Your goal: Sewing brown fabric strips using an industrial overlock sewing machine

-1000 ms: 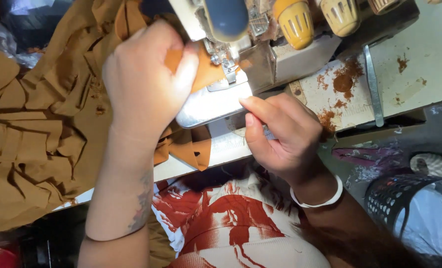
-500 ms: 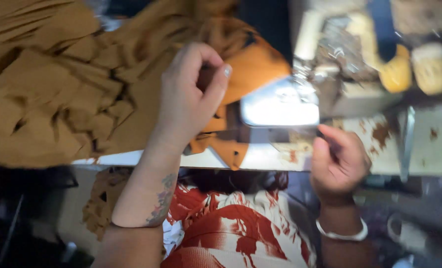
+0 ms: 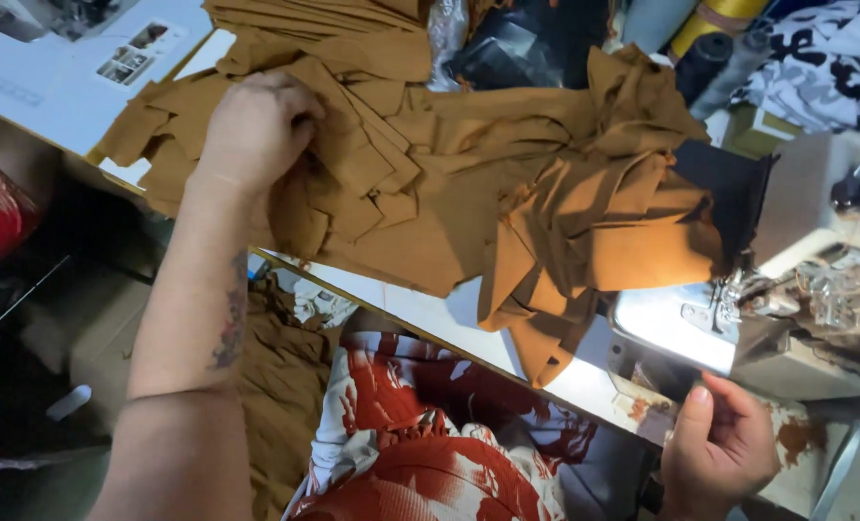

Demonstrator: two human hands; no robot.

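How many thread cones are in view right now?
3, all at the top right beyond the fabric: a grey cone, a yellow cone, and a dark cone. More may be hidden.

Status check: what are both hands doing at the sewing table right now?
Left hand gripping the brown fabric pile. Right hand at table edge, below the sewing machine, holding nothing visible. Fabric draped up against the machine.

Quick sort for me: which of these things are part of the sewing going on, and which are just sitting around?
In use:
- left hand gripping the brown fabric pieces
- right hand at the table edge
- sewing machine

Lying about:
- thread cones
- black-and-white patterned cloth
- brown cloth below the table
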